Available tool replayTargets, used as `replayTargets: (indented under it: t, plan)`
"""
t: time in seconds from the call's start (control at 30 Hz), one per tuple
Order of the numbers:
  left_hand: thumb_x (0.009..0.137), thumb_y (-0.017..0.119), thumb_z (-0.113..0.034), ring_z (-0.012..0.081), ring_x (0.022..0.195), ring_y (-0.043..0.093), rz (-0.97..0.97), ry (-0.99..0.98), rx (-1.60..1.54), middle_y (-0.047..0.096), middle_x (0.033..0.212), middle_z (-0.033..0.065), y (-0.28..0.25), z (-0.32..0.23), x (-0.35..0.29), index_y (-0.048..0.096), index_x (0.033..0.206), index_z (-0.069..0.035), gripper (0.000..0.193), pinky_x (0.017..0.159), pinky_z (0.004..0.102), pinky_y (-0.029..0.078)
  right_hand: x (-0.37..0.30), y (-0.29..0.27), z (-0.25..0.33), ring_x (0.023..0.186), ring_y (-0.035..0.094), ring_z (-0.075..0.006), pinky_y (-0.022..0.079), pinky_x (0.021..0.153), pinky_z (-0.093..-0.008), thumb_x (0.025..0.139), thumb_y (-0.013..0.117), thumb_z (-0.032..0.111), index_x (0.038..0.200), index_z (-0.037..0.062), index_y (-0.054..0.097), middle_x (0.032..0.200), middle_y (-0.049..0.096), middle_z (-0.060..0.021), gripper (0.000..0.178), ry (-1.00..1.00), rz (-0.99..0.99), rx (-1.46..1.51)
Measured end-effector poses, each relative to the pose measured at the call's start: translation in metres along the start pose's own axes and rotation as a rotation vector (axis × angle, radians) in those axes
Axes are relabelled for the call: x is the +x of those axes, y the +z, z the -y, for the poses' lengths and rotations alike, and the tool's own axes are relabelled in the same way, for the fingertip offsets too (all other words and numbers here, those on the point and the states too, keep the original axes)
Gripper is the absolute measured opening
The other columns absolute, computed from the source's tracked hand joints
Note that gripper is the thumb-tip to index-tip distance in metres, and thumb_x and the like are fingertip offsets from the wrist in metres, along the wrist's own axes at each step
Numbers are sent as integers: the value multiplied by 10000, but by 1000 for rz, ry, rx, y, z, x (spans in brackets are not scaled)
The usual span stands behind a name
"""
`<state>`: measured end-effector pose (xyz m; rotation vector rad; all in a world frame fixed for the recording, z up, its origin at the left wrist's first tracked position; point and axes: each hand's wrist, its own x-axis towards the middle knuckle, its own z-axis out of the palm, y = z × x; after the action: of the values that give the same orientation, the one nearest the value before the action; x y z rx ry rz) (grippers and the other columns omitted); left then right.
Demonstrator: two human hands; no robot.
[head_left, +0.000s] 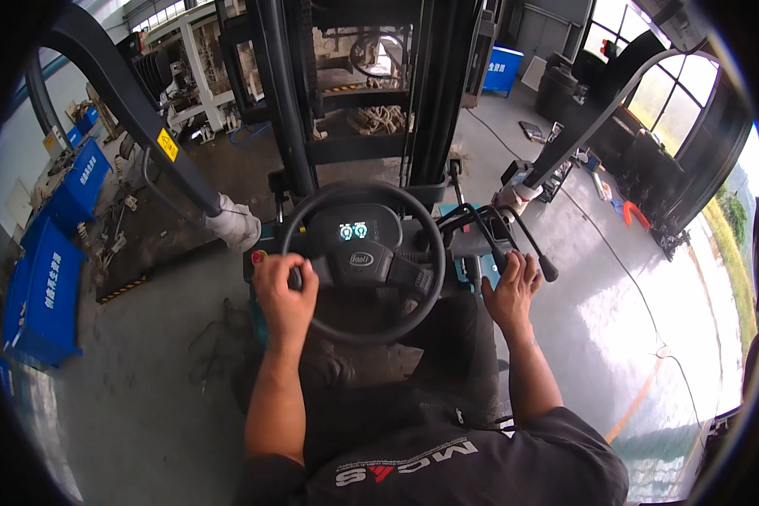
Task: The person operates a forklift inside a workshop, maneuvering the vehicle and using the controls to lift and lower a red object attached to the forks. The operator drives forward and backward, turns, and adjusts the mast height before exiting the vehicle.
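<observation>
I sit at the controls of a forklift with a black steering wheel in front of me. My left hand is closed around the wheel's left side, with its thumb and fingers curled together. On the right, my right hand lies over the control levers. Its fingers bend round the end of a black lever, partly hidden by the hand. Another lever with a dark knob stands just right of my fingers. Behind the wheel, a small display is lit. A red button sits beside my left hand.
The black mast rises straight ahead. Dark cab posts frame both sides, with white wrapping at the left one's foot. Blue bins stand at left, another blue bin ahead. A cable crosses the floor at right.
</observation>
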<state>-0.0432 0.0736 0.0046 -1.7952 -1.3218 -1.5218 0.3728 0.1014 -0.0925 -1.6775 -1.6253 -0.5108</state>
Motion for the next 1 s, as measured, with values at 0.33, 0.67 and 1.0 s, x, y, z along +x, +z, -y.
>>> replayTargets:
  t: [0.33,0.67,1.0]
  plan:
    - [933,803,-237,405,1006,667,195,7,-56,687,991,137,98,-19,114,702,1021,-125,175,893,522,530,1,4,5,1548,328,-452,171,1245,-691,858,836,219,1475,45,441,1524,512,-156,752,41,11,19]
    - [873,795,-202,352,966,640,499,240,-253,620,956,97,121,-123,57,699,965,-141,146,861,499,515,1,-9,7,1553,317,-453,168,1246,-671,857,838,215,1481,58,435,1491,534,-152,760,39,44,13]
    - [766,808,-121,333,897,634,330,90,-115,630,889,83,-45,9,39,669,856,-124,166,844,473,498,5,-34,32,1543,339,-443,184,1244,-650,853,839,218,1482,56,454,1459,558,-155,755,59,56,-17]
